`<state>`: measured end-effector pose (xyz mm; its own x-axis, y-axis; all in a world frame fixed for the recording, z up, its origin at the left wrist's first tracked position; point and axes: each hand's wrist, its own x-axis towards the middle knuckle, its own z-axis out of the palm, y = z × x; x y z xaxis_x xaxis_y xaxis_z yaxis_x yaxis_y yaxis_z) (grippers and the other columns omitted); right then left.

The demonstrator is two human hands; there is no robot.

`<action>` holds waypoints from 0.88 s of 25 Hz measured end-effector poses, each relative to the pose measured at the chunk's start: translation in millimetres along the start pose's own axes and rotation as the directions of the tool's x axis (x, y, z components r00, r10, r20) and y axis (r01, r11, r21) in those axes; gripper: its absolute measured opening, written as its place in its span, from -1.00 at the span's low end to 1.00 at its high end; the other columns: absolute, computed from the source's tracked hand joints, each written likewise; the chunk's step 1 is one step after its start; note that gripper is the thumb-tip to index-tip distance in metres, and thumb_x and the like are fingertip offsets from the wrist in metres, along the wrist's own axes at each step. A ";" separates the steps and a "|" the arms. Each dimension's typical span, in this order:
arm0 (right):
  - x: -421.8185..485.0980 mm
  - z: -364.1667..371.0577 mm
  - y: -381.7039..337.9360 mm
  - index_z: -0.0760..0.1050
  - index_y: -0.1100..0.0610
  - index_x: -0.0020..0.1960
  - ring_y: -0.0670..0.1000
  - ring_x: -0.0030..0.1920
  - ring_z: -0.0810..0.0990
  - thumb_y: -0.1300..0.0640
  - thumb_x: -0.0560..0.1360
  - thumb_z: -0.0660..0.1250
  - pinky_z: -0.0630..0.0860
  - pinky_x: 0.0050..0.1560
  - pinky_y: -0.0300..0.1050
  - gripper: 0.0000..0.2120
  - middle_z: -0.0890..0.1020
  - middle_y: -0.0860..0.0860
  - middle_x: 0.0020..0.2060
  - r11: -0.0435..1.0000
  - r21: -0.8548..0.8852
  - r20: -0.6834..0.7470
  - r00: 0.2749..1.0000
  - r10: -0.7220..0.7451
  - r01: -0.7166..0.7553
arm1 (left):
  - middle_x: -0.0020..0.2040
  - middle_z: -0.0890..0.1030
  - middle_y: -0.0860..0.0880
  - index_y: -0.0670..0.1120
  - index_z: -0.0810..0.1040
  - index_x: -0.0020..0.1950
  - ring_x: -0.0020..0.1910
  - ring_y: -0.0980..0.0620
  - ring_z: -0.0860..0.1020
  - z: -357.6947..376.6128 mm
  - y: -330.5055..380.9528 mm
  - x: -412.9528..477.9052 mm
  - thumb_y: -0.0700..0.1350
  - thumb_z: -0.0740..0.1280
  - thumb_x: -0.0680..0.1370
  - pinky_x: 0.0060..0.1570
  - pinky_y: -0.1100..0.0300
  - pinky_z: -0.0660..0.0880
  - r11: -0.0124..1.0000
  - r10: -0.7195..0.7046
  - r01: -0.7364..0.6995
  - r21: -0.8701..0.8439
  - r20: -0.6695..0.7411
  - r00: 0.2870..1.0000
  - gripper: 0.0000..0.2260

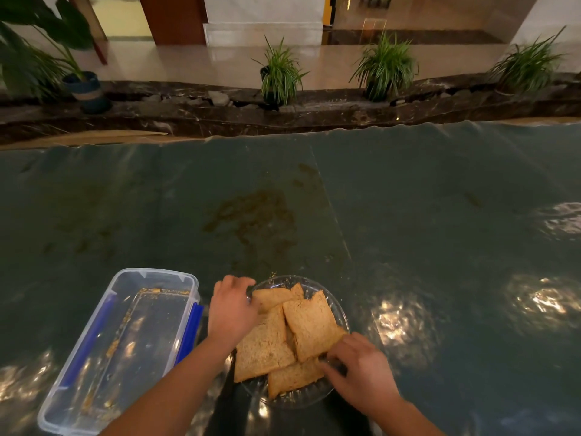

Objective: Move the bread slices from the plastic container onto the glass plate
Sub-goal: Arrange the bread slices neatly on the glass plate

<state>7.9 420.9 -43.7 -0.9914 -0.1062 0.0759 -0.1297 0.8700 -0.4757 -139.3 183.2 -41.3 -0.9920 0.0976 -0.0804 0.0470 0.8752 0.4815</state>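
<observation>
Bread slices piled on a plate at a glossy dark-green table (408, 199) edged by potted plants (279, 73).
The clear rectangular plastic container (125, 341) holds only crumbs; the brown bread slices (309, 325) lie overlapping on the round glass plate (341, 313), the left hand (231, 309) curled on its rim, the right hand (361, 369) loosely fingering the nearest slice.

Bread slices (311, 328) piled on glass plate (341, 313), both hands at rim; plastic container (125, 347) beside, crumbs only
</observation>
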 end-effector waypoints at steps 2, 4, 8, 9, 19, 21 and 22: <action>5.7 -1.5 2.9 0.58 0.00 -0.16 -0.13 -0.19 0.47 0.04 0.38 0.50 0.50 -0.25 -0.27 -0.88 0.54 -0.16 -0.23 0.995 0.024 -0.091 0.991 0.097 -0.095 | 0.12 0.54 -0.05 -0.01 0.56 0.21 0.06 0.01 0.52 -5.1 -11.5 -19.0 -0.08 0.39 0.51 0.06 0.08 0.53 0.975 -0.158 0.156 -0.156 0.005 0.987 -0.73; 13.1 0.2 5.6 0.60 0.08 -0.03 -0.03 -0.11 0.49 0.12 0.37 0.51 0.53 -0.12 -0.17 -0.80 0.55 -0.07 -0.13 0.989 -0.025 -0.110 0.983 0.144 -0.148 | 0.02 0.57 -0.02 -0.01 0.56 0.14 -0.07 0.06 0.56 -6.2 -16.5 -34.9 -0.12 0.37 0.51 -0.02 0.06 0.58 0.933 -0.244 0.255 -0.254 0.075 0.967 -0.79; 17.7 3.9 1.5 0.59 0.07 0.07 0.03 -0.05 0.49 0.03 0.38 0.47 0.50 0.03 -0.11 -0.71 0.59 -0.02 -0.05 0.972 -0.155 -0.032 0.984 0.175 -0.177 | -0.03 0.61 -0.03 -0.04 0.57 0.12 -0.06 0.06 0.57 -3.7 -20.7 -54.2 -0.18 0.32 0.53 0.01 0.04 0.56 0.915 -0.250 0.270 -0.301 0.103 0.963 -0.82; 16.8 4.5 0.6 0.59 0.07 0.08 0.03 -0.05 0.50 0.01 0.38 0.46 0.49 0.03 -0.11 -0.70 0.60 -0.02 -0.04 0.969 -0.167 -0.025 0.983 0.180 -0.181 | -0.04 0.61 -0.02 -0.04 0.58 0.12 -0.06 0.05 0.57 -3.4 -21.1 -56.4 -0.19 0.31 0.53 0.02 0.05 0.56 0.910 -0.249 0.271 -0.314 0.109 0.962 -0.81; 13.6 2.8 3.4 0.54 0.00 0.11 0.02 0.05 0.48 0.00 0.39 0.42 0.36 -0.03 -0.26 -0.70 0.49 -0.08 -0.06 0.935 -0.011 0.058 0.933 0.354 -0.354 | 0.12 0.57 0.09 0.04 0.52 0.24 0.14 0.06 0.56 -3.8 -21.6 -70.9 -0.29 0.41 0.46 0.12 0.12 0.48 0.811 -0.294 0.351 -0.468 0.194 0.936 -0.59; 13.6 2.8 4.6 0.51 -0.02 0.16 0.03 0.09 0.45 -0.03 0.34 0.46 0.38 0.04 -0.23 -0.59 0.50 -0.07 0.01 0.937 -0.035 0.101 0.932 0.348 -0.346 | 0.21 0.46 0.09 0.09 0.44 0.32 0.14 0.10 0.50 -6.3 -21.3 -73.5 -0.20 0.53 0.35 0.14 0.12 0.47 0.848 -0.223 0.315 -0.426 0.254 0.941 -0.41; 13.6 3.2 5.3 0.50 -0.03 0.20 0.03 0.11 0.44 -0.03 0.32 0.47 0.38 0.08 -0.20 -0.54 0.51 -0.06 0.05 0.945 -0.069 0.131 0.936 0.327 -0.320 | 0.23 0.39 0.09 0.15 0.39 0.33 0.16 0.11 0.45 -7.8 -20.4 -74.6 -0.09 0.58 0.28 0.18 0.10 0.46 0.876 -0.157 0.268 -0.401 0.286 0.945 -0.31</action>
<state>-6.3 422.6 -47.9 -0.9723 0.1218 -0.1997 0.1962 0.8893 -0.4131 -67.1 154.4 -38.4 -0.9113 0.0901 -0.4019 -0.2713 0.6028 0.7504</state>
